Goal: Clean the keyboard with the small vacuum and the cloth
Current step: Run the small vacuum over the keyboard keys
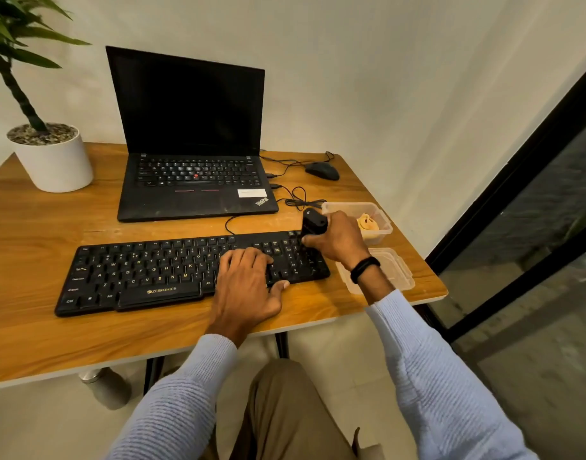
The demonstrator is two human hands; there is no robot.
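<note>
**Small vacuum at the keyboard's right end**

Wooden table [36, 234] below. Black Zebronics keyboard [145, 273] flat near the front edge. Left hand [248, 283] spread on the right-side keys. Right hand [341, 244] curled around the upright small vacuum [313, 224], over the number pad.
</note>
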